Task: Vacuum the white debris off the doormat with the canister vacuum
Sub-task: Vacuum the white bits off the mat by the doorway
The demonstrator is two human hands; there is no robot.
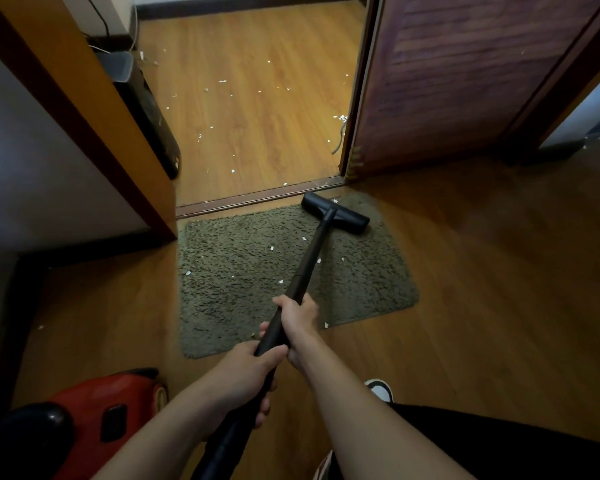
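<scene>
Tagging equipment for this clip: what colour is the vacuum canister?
The canister is red with a black end, clearest in the head view.

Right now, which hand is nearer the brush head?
Right. The right hand grips the wand closer to the brush head; the left hand grips just behind it, farther back.

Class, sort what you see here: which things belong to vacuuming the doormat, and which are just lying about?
In the job: doormat, white debris on it, floor head, wand, red canister, left hand and right hand gripping the wand.
Lying about: brown door, black container by the wall, shoe, scraps beyond the threshold.
</scene>
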